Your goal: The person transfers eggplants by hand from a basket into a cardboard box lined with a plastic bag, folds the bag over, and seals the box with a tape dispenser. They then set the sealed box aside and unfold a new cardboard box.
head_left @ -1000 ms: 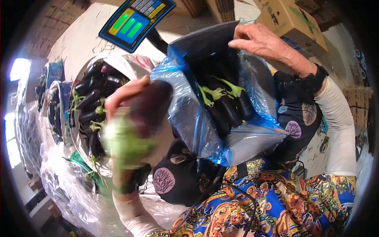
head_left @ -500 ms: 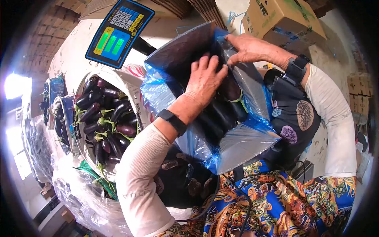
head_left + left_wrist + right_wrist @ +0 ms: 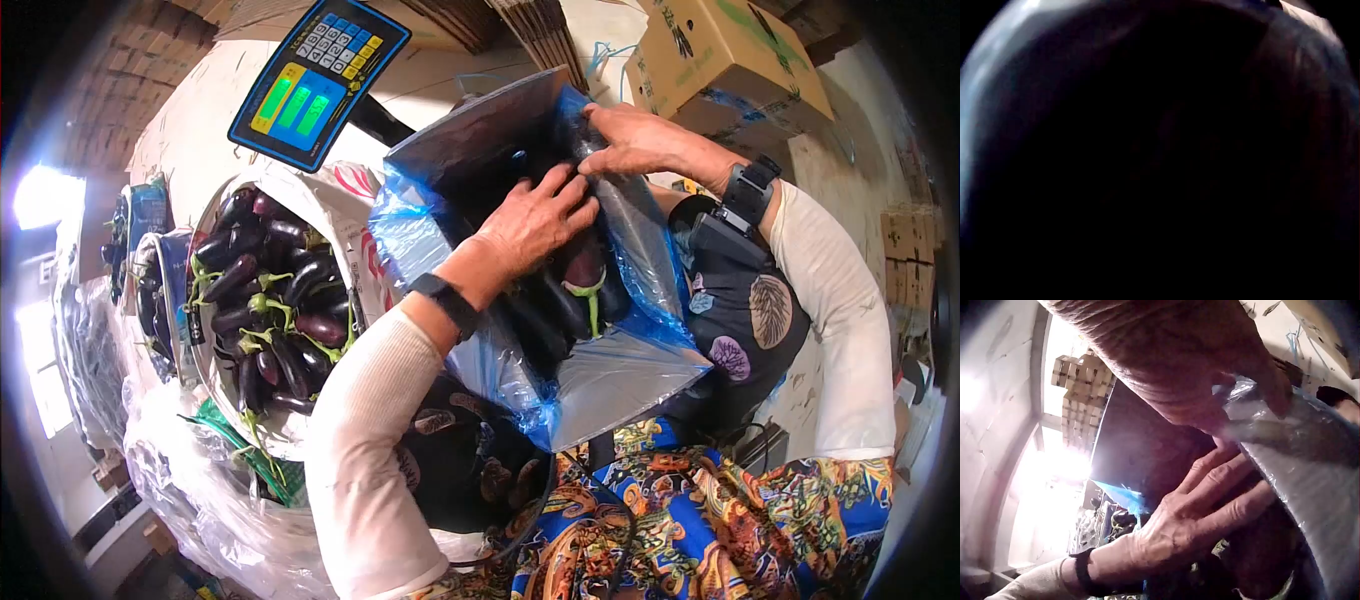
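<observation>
Inside a box lined with a blue plastic bag, my left hand lies over the eggplants with its fingers spread and slightly bent. A purple eggplant with a green stem is beside its fingertips, on top of other dark eggplants. At the box's upper right edge my right hand pinches the plastic-covered rim. The right wrist view shows my right hand at the plastic liner, with my left hand beneath it. Most of the left wrist view is dark.
A white sack full of eggplants stands left of the box, with further sacks beyond it. A scale display is at the upper left. Behind my right hand stands a cardboard box. Clear plastic sheeting lies at lower left.
My left hand has moved from beside the sack, where it held an eggplant, into the lined box. That eggplant is out of its grip. My right hand stays at the rim.
</observation>
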Action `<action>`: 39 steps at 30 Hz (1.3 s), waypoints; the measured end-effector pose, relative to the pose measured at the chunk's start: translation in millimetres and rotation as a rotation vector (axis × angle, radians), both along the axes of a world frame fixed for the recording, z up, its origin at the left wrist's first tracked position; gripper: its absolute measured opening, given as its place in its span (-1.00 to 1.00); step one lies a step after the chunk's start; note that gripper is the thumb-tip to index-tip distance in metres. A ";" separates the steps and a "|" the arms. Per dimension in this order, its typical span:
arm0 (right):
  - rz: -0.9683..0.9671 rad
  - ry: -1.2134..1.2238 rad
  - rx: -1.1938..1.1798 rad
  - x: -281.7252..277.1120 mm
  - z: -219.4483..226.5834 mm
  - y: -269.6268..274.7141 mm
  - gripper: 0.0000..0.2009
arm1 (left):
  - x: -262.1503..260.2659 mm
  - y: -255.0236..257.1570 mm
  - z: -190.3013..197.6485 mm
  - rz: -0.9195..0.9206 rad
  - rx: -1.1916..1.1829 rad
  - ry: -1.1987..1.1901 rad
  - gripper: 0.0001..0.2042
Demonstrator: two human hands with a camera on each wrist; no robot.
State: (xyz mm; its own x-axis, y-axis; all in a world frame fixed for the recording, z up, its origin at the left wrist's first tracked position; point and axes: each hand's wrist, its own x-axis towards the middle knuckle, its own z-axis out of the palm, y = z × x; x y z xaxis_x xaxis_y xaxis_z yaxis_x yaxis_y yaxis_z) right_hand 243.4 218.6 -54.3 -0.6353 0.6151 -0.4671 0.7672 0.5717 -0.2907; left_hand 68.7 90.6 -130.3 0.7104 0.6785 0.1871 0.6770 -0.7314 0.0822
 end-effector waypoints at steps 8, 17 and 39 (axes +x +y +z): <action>0.039 0.053 0.028 8.6 1.9 -0.9 -0.24 | 15.7 -10.4 14.9 0.227 0.252 0.059 -0.60; 0.151 0.250 0.480 -9.1 37.1 -33.2 -0.65 | -18.6 -27.4 38.3 0.200 -0.105 -0.562 -0.51; 0.435 0.013 -0.076 -61.5 18.6 -75.5 -0.64 | -378.2 -180.9 -125.8 2.021 -0.510 -1.680 -0.73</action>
State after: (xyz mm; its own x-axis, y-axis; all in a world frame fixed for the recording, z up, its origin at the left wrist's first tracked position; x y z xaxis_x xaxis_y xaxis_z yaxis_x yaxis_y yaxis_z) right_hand 181.9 143.1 -35.7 -0.8339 0.2532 -0.4905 0.4555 0.8176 -0.3523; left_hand -309.5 -90.2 -256.1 -0.7660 0.1490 -0.6254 -0.5219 0.4240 0.7402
